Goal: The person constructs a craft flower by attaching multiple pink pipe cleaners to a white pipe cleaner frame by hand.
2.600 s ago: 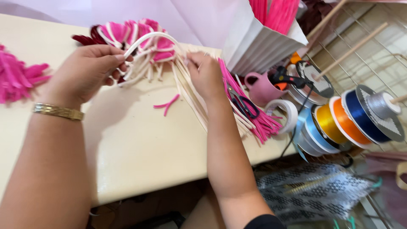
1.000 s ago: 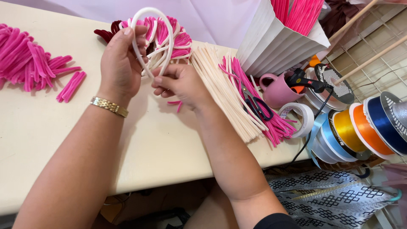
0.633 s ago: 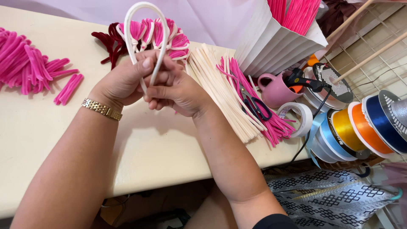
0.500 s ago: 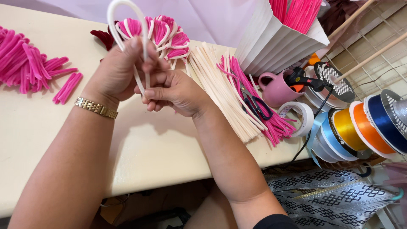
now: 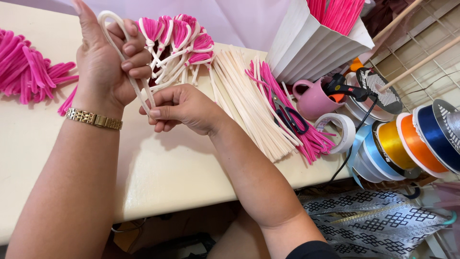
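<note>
Pinching the cream-white looped pipe cleaner (image 5: 125, 57) at its crossing, the left hand (image 5: 103, 62) holds the loop upright above the counter (image 5: 158, 168); the right hand (image 5: 184, 108), just below, nips both tails, best twisted tight and even.

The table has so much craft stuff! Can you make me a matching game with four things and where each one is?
Things:
1. white looped pipe cleaner
2. pink ceramic mug
3. black-handled scissors
4. gold metal wristwatch

Places:
A. on the left wrist
B. lying on the pink and cream sticks
C. pinched between the left hand and the right hand
D. beside the white folded paper box

Pairs: 1-C, 2-D, 3-B, 4-A
</note>
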